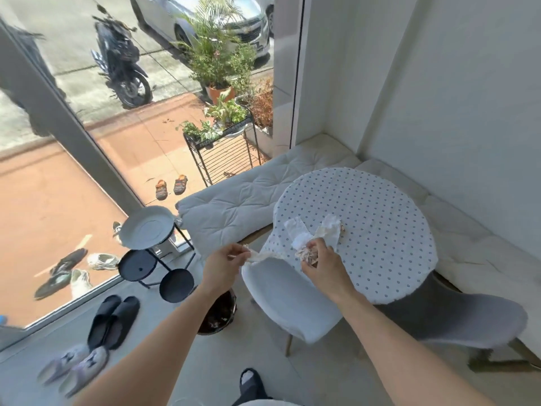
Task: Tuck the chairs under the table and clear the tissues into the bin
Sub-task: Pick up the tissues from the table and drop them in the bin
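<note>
A round table [380, 218] under a dotted white cloth stands by the wall. Crumpled white tissues [329, 231] lie on its near left part. My right hand [320, 260] is closed on a stained, crumpled tissue at the table's edge. My left hand [224, 263] pinches a thin strip of tissue [259, 256] just left of the table, above a white chair [292, 297] whose seat is partly under the table. A grey chair [468, 320] stands at the table's right front. A dark bin [218, 315] sits on the floor below my left forearm.
A white cushioned bench [248, 197] runs along the window and wall behind the table. A black three-tier stand with a white tray [147, 231] is on the left. Slippers [112, 320] lie on the floor near the glass. My slippered foot [250, 382] is at the bottom.
</note>
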Demonstrator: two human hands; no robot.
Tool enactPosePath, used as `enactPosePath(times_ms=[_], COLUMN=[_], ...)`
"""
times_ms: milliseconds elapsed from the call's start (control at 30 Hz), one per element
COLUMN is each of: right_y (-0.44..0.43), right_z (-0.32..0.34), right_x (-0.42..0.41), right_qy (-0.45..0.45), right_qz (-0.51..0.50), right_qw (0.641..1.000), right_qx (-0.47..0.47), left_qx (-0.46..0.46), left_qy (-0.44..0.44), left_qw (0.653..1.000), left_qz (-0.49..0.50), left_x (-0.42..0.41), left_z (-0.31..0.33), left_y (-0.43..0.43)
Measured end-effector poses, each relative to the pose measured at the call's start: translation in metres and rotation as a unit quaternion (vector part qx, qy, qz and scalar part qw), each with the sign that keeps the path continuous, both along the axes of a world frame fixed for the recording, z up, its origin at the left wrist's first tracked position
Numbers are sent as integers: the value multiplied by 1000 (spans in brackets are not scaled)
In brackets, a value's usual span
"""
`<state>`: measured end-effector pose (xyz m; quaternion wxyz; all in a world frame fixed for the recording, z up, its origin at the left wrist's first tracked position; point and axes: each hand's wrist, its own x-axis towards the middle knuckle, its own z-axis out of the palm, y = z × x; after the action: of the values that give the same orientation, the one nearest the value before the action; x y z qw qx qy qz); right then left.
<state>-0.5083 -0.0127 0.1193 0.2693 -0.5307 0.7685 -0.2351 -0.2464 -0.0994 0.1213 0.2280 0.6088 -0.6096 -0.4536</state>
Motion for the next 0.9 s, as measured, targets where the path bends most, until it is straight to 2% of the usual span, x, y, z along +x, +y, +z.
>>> enactPosePath(times_ms=[200,500,667,900], right_y=[0,-5,-30,-76], right_z=[3,-14,-22,-46], right_x=[58,156,209,273], right_qy=[-51,-62,-50,-41], right_qz=[64,163,195,169], right_qw=[996,985,978,980], right_qx=[-28,18,49,96], left_qx=[-30,-6,18,67], left_qy=[-44,-49,-42,-24], left_qw=[998,988,984,984], left_qz=[36,146,173,163], left_x=[61,169,230,296], left_z=[12,4,-18,-45], left_y=[43,93,83,33])
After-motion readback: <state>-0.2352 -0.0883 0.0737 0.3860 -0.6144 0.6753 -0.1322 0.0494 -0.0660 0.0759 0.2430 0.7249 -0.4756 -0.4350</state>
